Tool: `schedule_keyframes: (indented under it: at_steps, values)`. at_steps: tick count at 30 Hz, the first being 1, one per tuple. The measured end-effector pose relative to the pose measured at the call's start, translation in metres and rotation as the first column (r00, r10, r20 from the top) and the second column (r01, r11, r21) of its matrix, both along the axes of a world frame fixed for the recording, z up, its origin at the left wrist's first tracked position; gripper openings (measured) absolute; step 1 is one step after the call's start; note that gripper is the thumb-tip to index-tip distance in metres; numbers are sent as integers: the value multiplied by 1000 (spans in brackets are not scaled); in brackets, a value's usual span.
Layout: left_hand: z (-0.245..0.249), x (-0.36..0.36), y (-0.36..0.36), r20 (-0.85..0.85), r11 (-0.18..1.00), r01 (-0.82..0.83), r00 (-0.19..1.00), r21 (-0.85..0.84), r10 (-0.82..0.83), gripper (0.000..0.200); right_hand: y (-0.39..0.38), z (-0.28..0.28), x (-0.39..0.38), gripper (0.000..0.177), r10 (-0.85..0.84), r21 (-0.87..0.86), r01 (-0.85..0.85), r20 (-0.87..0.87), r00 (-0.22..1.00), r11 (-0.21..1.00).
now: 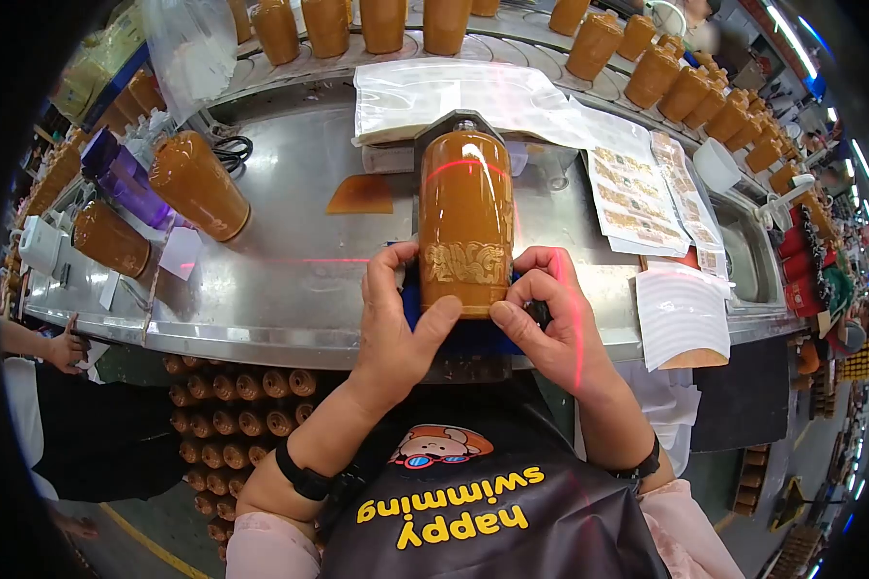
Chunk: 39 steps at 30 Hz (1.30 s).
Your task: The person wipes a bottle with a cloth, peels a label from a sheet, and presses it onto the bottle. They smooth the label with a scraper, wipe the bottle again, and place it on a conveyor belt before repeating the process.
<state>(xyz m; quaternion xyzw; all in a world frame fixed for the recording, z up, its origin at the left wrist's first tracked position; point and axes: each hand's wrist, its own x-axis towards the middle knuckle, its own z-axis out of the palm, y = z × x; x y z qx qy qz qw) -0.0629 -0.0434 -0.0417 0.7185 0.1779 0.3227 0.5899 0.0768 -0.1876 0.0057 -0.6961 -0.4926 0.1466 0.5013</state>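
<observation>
A white bowl [715, 167] stands beside a metal sink [746, 253].

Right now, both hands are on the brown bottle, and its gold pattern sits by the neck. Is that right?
Not quite: the head view shows the gold pattern near the base. The left hand and right hand are on the brown bottle.

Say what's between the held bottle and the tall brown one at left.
Head view: a flat amber piece lies on the metal tabletop between the held bottle and the standing bottle; a black cable sits by the latter.
</observation>
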Motion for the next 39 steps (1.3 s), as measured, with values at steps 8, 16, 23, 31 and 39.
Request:
schedule_keyframes:
  at_steps: [8, 16, 23, 31, 39]
  values:
    - [-7, -3, 3, 51, 998, 57, 997, -11, -57, 59, -1, -1, 3, 19, 17, -4, -17, -17, 1000, 1000]
    - [-13, -2, 5, 109, 994, 73, 992, -77, -65, 59, 0, -1, 2, 20, 14, -14, -15, -31, 999, 1000]
    - [-10, -4, 6, 166, 985, 105, 983, -139, -82, 48, 0, -1, 2, 20, 9, -20, -10, -40, 999, 1000]
    - [1, -25, 6, 231, 663, -144, 972, 735, -45, 20, -1, 1, 6, 18, 59, -31, -59, 5, 998, 998]
    - [9, -12, 20, 199, 396, -102, 957, 912, -211, 24, -13, 11, 26, 17, 211, -103, -239, -233, 950, 966]
